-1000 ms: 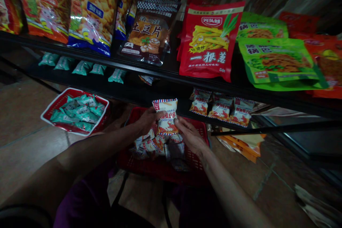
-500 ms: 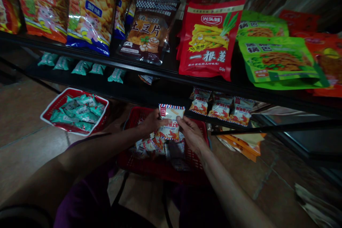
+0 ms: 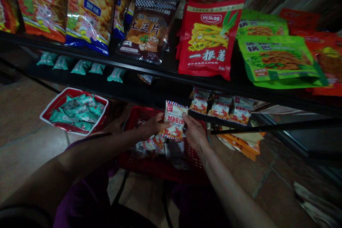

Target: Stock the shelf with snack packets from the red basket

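White and orange, the packet [image 3: 173, 115] stands nearly upright between the left grip [image 3: 155, 127] and the right grip [image 3: 196, 131], both clamped on it from its two sides, thumbs on the printed front. It is held over the red basket [image 3: 160, 172], with loose packets [image 3: 151, 146] lying below the left grip. The step in hand seems to be handling this single packet; the like row [image 3: 220, 107] on the lower shelf [image 3: 128, 89] is near, just beyond and to the right of the right grip. A next move would probably call for a light hold on the edges, with one grip freed so that the other can steer. Hidden are the fingers behind the packet and its back; the loose packets are partly covered and dim, and a pack [image 3: 145, 79] beyond the left grip is mostly masked by the upper shelf [image 3: 160, 71], its kind hard to tell
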The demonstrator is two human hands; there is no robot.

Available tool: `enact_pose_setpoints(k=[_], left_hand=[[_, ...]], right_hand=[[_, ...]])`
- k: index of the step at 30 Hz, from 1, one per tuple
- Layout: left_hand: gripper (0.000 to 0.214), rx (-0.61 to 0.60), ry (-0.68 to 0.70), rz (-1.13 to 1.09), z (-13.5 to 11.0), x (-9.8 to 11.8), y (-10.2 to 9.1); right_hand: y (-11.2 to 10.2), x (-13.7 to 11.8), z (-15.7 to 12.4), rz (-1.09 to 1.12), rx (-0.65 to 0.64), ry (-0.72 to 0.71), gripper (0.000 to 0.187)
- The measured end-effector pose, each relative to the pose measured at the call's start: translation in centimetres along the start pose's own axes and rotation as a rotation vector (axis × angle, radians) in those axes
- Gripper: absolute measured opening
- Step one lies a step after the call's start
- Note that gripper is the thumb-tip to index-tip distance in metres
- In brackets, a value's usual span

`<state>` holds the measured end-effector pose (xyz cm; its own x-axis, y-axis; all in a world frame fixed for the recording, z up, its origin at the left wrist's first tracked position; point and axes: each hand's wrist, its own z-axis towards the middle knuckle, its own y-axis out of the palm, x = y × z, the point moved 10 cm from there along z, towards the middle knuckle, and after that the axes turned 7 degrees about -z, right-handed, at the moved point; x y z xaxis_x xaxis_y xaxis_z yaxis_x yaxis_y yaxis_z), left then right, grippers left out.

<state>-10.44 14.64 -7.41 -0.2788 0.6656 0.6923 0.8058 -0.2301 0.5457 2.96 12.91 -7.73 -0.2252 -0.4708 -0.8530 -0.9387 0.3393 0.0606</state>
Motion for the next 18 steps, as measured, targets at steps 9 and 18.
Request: enact_pose_setpoints(k=[9, 18], left_hand=[[0.041, 0.03, -0.009, 0.024, -0.13, -0.2, -0.44], [0.043, 0.008, -0.008, -0.049, -0.45, 0.04, 0.3]], right_hand=[[0.05, 0.22, 0.08, 0.036, -0.006, 0.017, 0.041], [-0.41, -0.05, 0.07, 0.031, 0.072, -0.021, 0.039]])
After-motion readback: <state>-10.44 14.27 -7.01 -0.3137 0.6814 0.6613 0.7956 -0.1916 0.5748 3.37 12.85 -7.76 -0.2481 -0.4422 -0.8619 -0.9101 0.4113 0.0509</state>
